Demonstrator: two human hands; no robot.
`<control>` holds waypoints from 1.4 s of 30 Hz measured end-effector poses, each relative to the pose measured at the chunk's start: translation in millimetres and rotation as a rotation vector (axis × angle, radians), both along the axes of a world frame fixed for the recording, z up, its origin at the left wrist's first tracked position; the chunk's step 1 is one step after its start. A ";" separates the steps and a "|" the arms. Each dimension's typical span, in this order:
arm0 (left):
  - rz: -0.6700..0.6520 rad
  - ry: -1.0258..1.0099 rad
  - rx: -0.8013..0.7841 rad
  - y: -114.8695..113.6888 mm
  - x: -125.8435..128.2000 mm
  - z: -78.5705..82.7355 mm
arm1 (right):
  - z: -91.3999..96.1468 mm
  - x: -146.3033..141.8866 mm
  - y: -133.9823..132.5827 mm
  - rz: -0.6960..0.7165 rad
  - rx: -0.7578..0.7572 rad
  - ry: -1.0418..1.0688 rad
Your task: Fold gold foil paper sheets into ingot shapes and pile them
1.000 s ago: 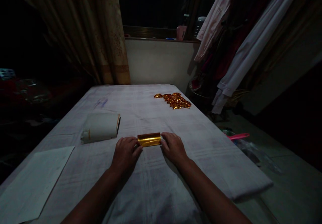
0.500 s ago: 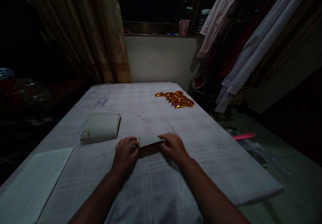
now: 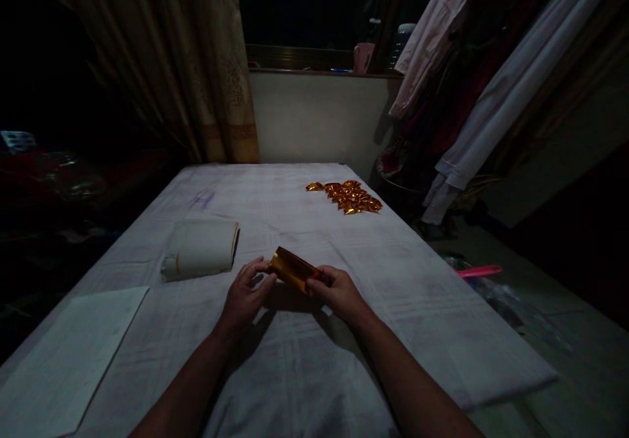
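A folded strip of gold foil paper (image 3: 293, 269) is held just above the white cloth-covered table (image 3: 422, 320), tilted down to the right. My left hand (image 3: 246, 296) pinches its left end between thumb and fingers. My right hand (image 3: 339, 292) grips its right end with fingers curled. A pile of several folded gold paper pieces (image 3: 350, 197) lies at the far right of the table. A stack of pale paper sheets (image 3: 200, 248) lies to the left of my hands.
A flat white sheet (image 3: 63, 353) lies at the near left corner. Curtains (image 3: 196, 64) hang behind the table, and clothes (image 3: 481, 90) hang at the right. A pink object (image 3: 479, 271) lies on the floor to the right of the table.
The gold paper lay flat under my fingers, then showed its pale side as it was turned. Now both hands hold it lifted off the cloth, gold side up and tilted.
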State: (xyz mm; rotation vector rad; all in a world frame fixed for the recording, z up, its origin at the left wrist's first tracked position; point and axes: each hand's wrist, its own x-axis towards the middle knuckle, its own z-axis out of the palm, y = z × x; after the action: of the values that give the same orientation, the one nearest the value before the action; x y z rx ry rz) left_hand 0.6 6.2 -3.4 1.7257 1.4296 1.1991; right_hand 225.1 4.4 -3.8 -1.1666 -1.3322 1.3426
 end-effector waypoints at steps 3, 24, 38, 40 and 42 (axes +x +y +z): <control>-0.043 -0.040 -0.036 3.4 -0.8 12.5 | 2.4 0.1 -4.5 0.061 -0.002 -0.007; -0.580 0.650 -0.110 74.6 38.9 82.0 | 36.4 10.8 42.7 0.132 0.219 -0.382; -0.304 0.817 0.285 -24.5 57.3 5.4 | 5.9 22.4 20.7 -0.186 0.081 -0.709; -0.317 0.828 0.350 -23.0 54.7 3.6 | 10.4 25.9 13.6 -0.134 0.093 -0.771; -0.332 0.820 0.426 -21.9 50.7 2.7 | 15.5 31.6 5.8 -0.050 0.112 -0.793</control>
State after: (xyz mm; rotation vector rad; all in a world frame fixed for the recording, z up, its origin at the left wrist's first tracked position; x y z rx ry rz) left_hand 51.3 -15.7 -0.7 2.8351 1.2491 0.6476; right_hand 256.7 10.1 11.7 -1.7263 -1.8719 0.7580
